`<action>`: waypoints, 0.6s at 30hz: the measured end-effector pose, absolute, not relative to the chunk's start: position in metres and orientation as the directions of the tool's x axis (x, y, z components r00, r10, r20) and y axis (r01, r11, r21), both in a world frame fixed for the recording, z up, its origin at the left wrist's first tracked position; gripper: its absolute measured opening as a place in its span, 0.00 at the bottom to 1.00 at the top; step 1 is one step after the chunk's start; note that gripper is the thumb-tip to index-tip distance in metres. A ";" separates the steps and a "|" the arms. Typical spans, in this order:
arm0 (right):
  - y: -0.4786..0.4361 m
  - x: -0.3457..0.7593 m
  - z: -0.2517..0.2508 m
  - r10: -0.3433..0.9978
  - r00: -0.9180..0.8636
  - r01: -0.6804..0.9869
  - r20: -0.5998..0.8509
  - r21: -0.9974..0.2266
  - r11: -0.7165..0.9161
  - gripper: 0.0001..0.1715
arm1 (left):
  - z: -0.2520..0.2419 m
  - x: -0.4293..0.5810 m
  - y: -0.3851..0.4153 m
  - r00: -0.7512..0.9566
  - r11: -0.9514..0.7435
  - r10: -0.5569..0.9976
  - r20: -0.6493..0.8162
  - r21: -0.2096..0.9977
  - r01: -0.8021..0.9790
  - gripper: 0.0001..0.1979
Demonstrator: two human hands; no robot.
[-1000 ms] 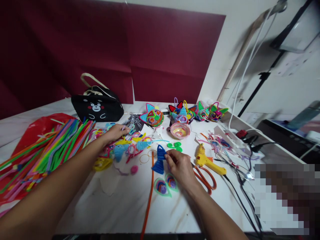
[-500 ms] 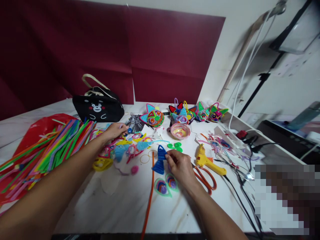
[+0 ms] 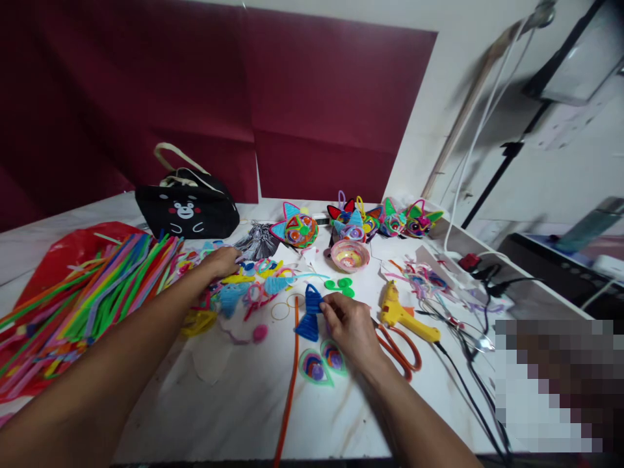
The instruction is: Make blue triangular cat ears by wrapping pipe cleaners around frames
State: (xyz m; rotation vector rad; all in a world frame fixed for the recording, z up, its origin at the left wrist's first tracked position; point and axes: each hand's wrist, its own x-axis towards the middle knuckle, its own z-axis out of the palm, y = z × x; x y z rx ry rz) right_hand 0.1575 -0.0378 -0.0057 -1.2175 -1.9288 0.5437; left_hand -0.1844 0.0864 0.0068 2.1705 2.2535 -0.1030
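My left hand (image 3: 220, 265) reaches into a pile of coloured pipe-cleaner pieces (image 3: 273, 286), its fingertips hidden among them. Between thumb and fingers, my right hand (image 3: 348, 322) pinches the edge of a blue pipe-cleaner triangle (image 3: 313, 299). A second blue pipe-cleaner piece (image 3: 307, 327) lies just below it. Closer to me are two teardrop-shaped coiled pieces (image 3: 312, 366) in pale green, orange, blue and purple. An orange pipe cleaner (image 3: 288, 396) runs lengthwise beside them. Green coils (image 3: 340, 285) lie beyond my right hand.
A yellow glue gun (image 3: 407, 317) and orange-handled scissors (image 3: 407, 351) lie right of my right hand, with cables (image 3: 470, 348) beyond. Pipe-cleaner bundles (image 3: 117, 286) fill a red bag at left. A black bag (image 3: 188, 211), a bowl (image 3: 350, 256) and several cat-like faces (image 3: 301, 229) stand behind.
My left hand has moved slightly left and down into the pile; the small dark blue piece at its fingertips no longer shows there. My right hand stays on the blue triangle.
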 end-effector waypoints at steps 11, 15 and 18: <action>-0.038 0.157 -0.004 0.893 -0.239 0.556 0.383 -0.700 0.449 0.09 | 0.021 -0.226 0.076 -0.278 0.276 0.960 0.031 0.064 0.959 0.19; -0.039 0.157 -0.003 0.893 -0.248 0.555 0.376 -0.701 0.449 0.09 | 0.020 -0.239 0.075 -0.296 0.296 0.955 0.001 0.014 0.955 0.27; -0.040 0.157 -0.003 0.892 -0.255 0.563 0.374 -0.692 0.452 0.09 | 0.016 -0.242 0.078 -0.316 0.316 0.948 -0.041 0.009 0.949 0.37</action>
